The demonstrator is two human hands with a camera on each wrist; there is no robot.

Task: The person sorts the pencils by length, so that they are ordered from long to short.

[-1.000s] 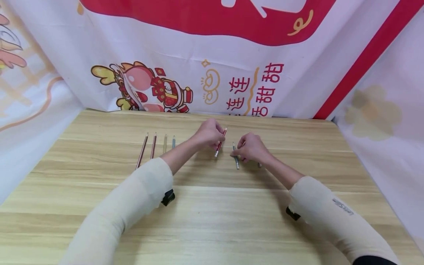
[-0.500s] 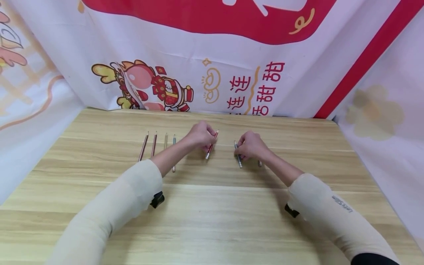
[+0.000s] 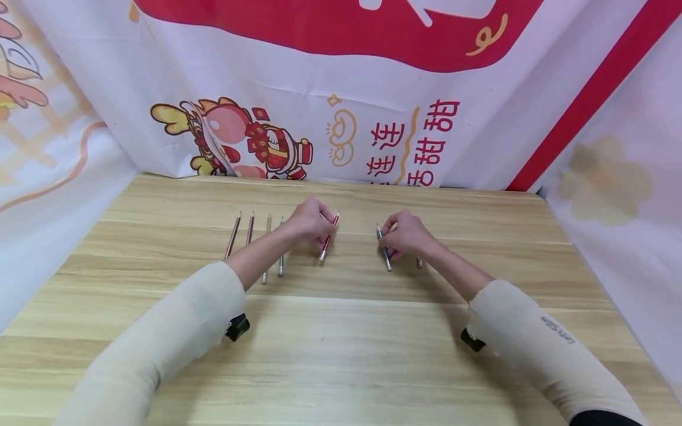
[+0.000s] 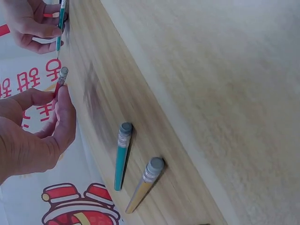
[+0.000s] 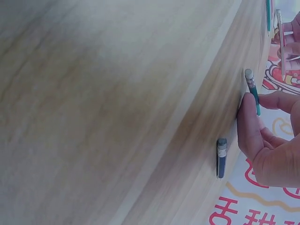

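Left hand: the left hand (image 3: 313,225) pinches the red pencil (image 3: 327,242) between thumb and forefinger, with no gap but the pencil's thickness; the other fingers bend loosely behind.
Red pencil: slanted, eraser end nearer the person, between the row of pencils and the right hand; whether it touches the wood is hard to tell.
Right hand: the right hand (image 3: 406,234) has thumb and fingertips closed on the green pencil (image 3: 385,254), its eraser end also nearer the person.
Pencil row: on the table (image 3: 341,355), left of the left hand, lie two reddish-brown pencils, the outer pencil (image 3: 232,234) and the inner pencil (image 3: 250,228), then the yellow pencil (image 3: 264,277) and the teal pencil (image 3: 281,266), side by side and apart.
Behind the right hand: the dark pencil (image 5: 221,161) lies on the wood; in the head view only its eraser end shows past the hand and wrist.
In the way: the left forearm crosses the row, hiding the near ends of the brown pencils and the middles of the yellow and teal ones.
Surroundings: a printed white-and-red cloth (image 3: 298,77) hangs along the table's far edge; beige sleeves cover both forearms.
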